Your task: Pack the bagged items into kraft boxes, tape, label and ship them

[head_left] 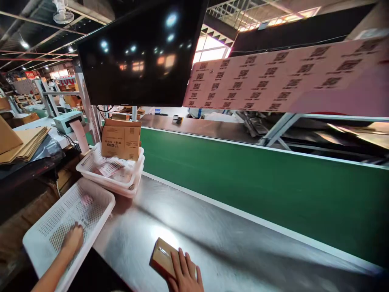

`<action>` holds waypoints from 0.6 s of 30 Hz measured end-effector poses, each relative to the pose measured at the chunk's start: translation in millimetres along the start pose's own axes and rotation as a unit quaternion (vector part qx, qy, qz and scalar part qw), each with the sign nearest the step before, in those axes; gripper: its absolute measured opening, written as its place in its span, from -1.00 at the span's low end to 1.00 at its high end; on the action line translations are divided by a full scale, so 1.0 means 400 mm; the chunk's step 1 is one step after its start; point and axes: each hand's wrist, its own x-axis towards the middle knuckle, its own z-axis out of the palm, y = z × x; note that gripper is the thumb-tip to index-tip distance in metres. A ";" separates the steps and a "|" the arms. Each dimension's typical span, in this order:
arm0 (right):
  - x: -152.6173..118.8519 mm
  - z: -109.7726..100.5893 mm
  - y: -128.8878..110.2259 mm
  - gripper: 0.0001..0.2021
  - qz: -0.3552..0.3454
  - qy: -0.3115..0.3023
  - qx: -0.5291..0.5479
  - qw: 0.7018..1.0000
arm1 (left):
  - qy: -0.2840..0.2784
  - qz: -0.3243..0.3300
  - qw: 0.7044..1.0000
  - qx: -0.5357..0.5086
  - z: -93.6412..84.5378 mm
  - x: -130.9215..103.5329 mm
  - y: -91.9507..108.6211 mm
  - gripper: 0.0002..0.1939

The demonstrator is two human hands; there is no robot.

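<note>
My left hand (73,238) is inside a white perforated basket (105,209) at the lower left. Its fingers are curled near a small clear packet (82,221); what they hold, if anything, is too small to tell. A small pinkish item (87,199) lies further back in that basket. My right hand (186,271) rests with its fingers spread on a small brown cardboard box (164,253), which sits on the metal table (133,239).
Stacked white baskets (133,184) hold an open carton (120,140) and a labelled plastic packet (112,166). A green conveyor belt (258,178) runs behind the table. A label printer (69,121) and flat cardboard (28,144) are at left, a black screen (136,56) above.
</note>
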 end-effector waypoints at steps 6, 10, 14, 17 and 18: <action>0.067 -0.113 -0.091 -0.36 0.115 -0.033 0.278 0.953 | 0.215 0.206 0.952 -0.074 -0.143 -0.016 0.123 -0.65; 0.160 -0.268 -0.221 -0.28 0.212 -0.105 0.583 0.777 | 0.283 0.468 0.807 -0.224 -0.135 -0.141 0.419 -0.74; 0.233 -0.402 -0.256 -0.43 0.192 -0.089 0.634 0.744 | 0.164 0.513 0.748 -0.388 -0.068 -0.247 0.625 -0.70; 0.216 -0.455 -0.224 -0.56 0.148 -0.041 0.557 0.816 | 0.057 0.385 0.725 -0.568 -0.060 -0.249 0.684 -0.62; 0.201 -0.463 -0.216 -0.59 0.128 -0.036 0.530 0.838 | 0.009 0.321 0.721 -0.615 -0.069 -0.241 0.698 -0.58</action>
